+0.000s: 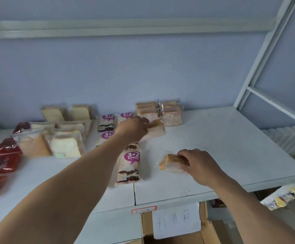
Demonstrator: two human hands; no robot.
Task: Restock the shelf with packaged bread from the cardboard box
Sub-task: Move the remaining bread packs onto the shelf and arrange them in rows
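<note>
Your left hand [134, 128], at the centre of the frame, grips a clear pack of sliced bread [154, 128] by its end and holds it just in front of the two toast packs [159, 112] standing against the back wall. Your right hand [198, 164], lower right of centre, curls round a second bread pack [169, 162] that lies on the white shelf [231, 138]. The cardboard box [176, 231] you draw from sits below the shelf edge at the bottom of the frame, with a handwritten paper taped to it. To the left stand the purple-label packs [129, 166], more plain toast packs [67, 145] and red packs [2, 161] at the far left edge. The risk lies in the left pack: held by one end only, it may sag or slip as you set it down, and if it lands leaning it could tip the upright pair behind it. Squeezing too hard would crush the soft slices. Your left forearm also passes right over the purple-label row, so a low withdrawal may knock one over. The right pack sits well clear of the shelf's front edge.
</note>
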